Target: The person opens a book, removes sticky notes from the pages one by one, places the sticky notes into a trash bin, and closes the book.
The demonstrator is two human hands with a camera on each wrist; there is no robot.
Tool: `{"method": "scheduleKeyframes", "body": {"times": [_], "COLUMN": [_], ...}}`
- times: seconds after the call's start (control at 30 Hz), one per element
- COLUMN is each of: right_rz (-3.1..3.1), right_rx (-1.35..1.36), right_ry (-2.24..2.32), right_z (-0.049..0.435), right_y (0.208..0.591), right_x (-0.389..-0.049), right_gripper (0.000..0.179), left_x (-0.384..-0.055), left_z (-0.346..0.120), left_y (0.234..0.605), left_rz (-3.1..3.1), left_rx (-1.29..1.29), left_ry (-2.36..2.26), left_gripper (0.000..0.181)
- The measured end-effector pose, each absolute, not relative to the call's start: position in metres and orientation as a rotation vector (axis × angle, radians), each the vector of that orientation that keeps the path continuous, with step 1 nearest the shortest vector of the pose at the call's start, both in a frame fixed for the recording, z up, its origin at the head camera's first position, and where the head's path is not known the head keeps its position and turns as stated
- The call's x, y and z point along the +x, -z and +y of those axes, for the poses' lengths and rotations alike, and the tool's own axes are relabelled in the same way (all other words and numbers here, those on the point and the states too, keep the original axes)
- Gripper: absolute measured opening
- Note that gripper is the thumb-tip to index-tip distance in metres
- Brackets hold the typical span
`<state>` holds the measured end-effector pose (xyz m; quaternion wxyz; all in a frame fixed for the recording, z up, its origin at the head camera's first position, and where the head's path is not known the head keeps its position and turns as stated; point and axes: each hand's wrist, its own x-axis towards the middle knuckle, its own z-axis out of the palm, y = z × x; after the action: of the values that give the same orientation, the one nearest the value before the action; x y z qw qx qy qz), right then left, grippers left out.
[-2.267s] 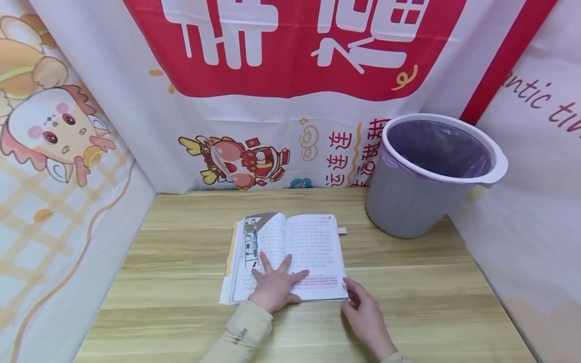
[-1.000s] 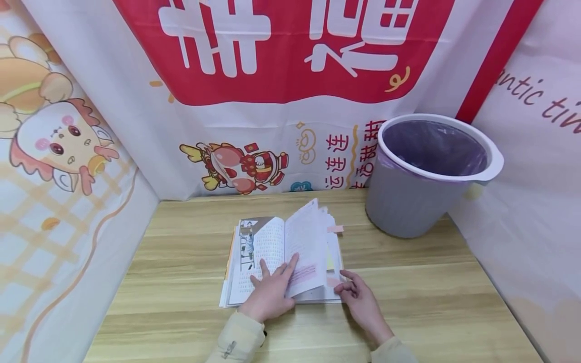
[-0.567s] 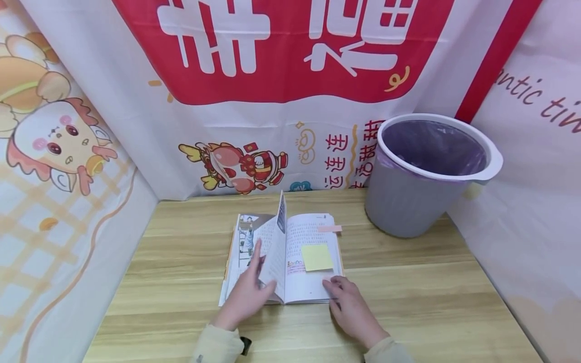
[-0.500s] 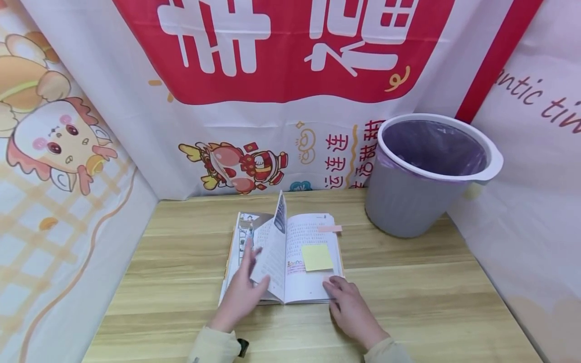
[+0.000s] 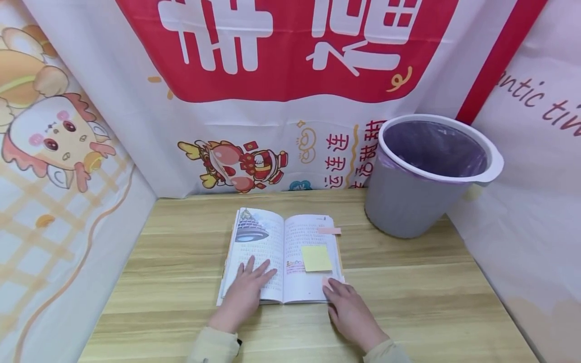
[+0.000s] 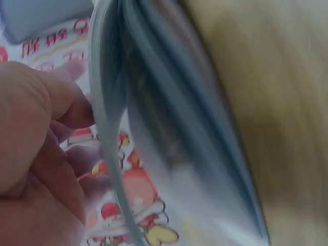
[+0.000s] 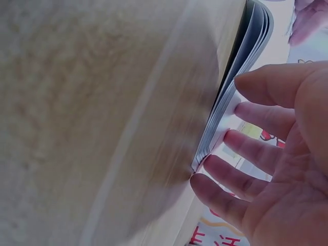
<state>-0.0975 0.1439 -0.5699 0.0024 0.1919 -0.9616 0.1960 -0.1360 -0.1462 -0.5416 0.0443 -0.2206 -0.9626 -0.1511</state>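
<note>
An open book (image 5: 297,287) lies on the wooden table, its left page showing a picture of a round grey building. On the right page are a yellow sticky note (image 5: 316,258) and a pink tab (image 5: 329,231) that juts past the edge. My left hand (image 5: 242,295) rests on the lower left page with its fingers spread. My right hand (image 5: 351,312) touches the lower right corner of the book with extended fingertips, near another pink slip. The right wrist view shows the thumb (image 7: 266,84) beside the stacked page edges; the left wrist view is blurred, with pages next to the thumb.
A grey waste bin (image 5: 404,206) with a purple liner stands at the table's back right corner. Printed cloth (image 5: 290,111) hangs behind the table (image 5: 181,322) and along both sides.
A page turned over from right to left, uncovering the yellow note. My left hand moved left and then came down on the turned page; my right hand shifted slightly left at the corner.
</note>
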Motion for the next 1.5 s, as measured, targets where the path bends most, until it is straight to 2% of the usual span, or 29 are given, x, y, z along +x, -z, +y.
{"method": "scheduleKeyframes", "body": {"times": [0.13, 0.57, 0.97, 1.17, 1.33, 1.5], "right_rz": [-3.012, -3.039, -2.862, -2.836, -2.878, -2.913], "right_rx": [0.633, 0.615, 0.640, 0.662, 0.684, 0.786], "right_ry": [-0.589, -0.524, -0.606, -0.537, -0.494, -0.400], "right_z": [0.144, 0.146, 0.150, 0.144, 0.134, 0.122], "right_y": [0.572, 0.568, 0.557, 0.553, 0.551, 0.555], "right_x": [-0.097, -0.094, -0.108, -0.125, -0.140, -0.153], "right_gripper": [0.048, 0.045, 0.030, 0.034, 0.044, 0.049], "left_x": [-0.135, -0.128, -0.128, -0.128, -0.128, -0.127], "left_z": [-0.128, -0.092, -0.075, -0.072, -0.072, -0.072], "left_y": [0.549, 0.558, 0.560, 0.559, 0.559, 0.558], "left_rz": [-3.032, -3.014, -3.079, -3.094, -3.097, -3.115], "left_rx": [-0.642, -0.688, -0.617, -0.595, -0.603, -0.587], "left_ry": [0.462, 0.212, 0.080, 0.074, 0.106, 0.114], "left_gripper": [0.044, 0.037, 0.038, 0.038, 0.039, 0.038]}}
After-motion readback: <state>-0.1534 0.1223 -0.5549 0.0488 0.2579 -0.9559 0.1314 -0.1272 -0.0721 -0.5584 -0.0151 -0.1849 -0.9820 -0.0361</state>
